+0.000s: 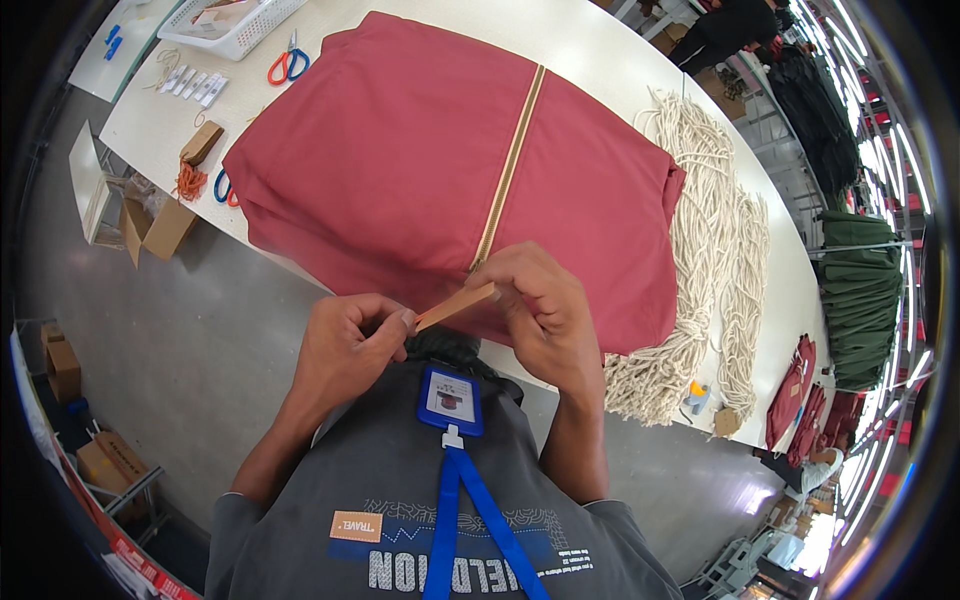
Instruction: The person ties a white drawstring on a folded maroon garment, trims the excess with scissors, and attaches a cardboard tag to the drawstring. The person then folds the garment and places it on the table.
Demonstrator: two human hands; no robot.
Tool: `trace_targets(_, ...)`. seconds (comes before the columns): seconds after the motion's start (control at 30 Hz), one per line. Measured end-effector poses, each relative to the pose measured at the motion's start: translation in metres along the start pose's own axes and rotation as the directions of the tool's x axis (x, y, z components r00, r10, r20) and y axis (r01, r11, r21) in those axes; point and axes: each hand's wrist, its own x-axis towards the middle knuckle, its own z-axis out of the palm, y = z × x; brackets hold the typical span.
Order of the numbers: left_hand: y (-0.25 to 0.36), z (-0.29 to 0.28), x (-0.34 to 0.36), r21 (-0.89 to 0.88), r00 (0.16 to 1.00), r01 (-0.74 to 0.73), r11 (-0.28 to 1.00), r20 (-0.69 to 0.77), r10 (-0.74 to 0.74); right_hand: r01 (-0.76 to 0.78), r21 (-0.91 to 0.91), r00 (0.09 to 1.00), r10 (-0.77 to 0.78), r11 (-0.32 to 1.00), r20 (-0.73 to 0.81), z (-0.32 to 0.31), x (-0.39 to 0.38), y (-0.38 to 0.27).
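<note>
In front of my chest, both hands hold a narrow brown bundle of card (458, 305), seen nearly edge-on. My left hand (345, 340) pinches its lower left end, where a trace of red shows. The fingers of my right hand (545, 310) are closed on the upper right end. Just beyond lies a large maroon fabric item (400, 140), spread over the white table (420, 25), with a gold-coloured zipper (512, 160) running down it. The zipper's near end is beside my right fingers.
Cream cords (700, 220) are heaped on the right. Left of the fabric are red-and-blue scissors (288, 66), brown card tags (203, 142) with orange strings (190, 180), and a white basket (232, 35). A blue badge (450, 398) hangs at my chest. Another person (730, 35) is at the far right.
</note>
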Motion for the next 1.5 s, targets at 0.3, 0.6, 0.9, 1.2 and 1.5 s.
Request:
trace_targets(0.3,-0.012,-0.004,0.002,0.004,0.999,0.007,1.000,0.036,-0.007,0.007,-0.062,1.000,-0.006,0.998,0.018,0.008,-0.001,0.001)
trace_targets(0.6,-0.027,0.003,0.007,-0.097,0.999,-0.038,0.995,-0.019,0.037,0.067,-0.275,0.997,-0.073,0.959,-0.011,0.018,-0.002,-0.005)
trace_targets(0.9,-0.036,-0.006,0.012,-0.186,0.996,0.059,0.981,0.075,-0.046,0.048,-0.337,0.998,-0.062,0.940,-0.029,0.023,-0.006,-0.006)
trace_targets(1.2,-0.039,-0.017,0.013,-0.290,0.938,0.103,0.951,0.346,0.004,0.069,-0.373,0.997,-0.075,0.925,-0.001,0.024,-0.009,-0.001)
trace_targets(1.5,-0.044,-0.016,0.013,-0.257,0.920,0.244,0.935,0.366,-0.140,-0.033,-0.147,0.996,0.020,0.989,-0.084,0.016,-0.008,0.001)
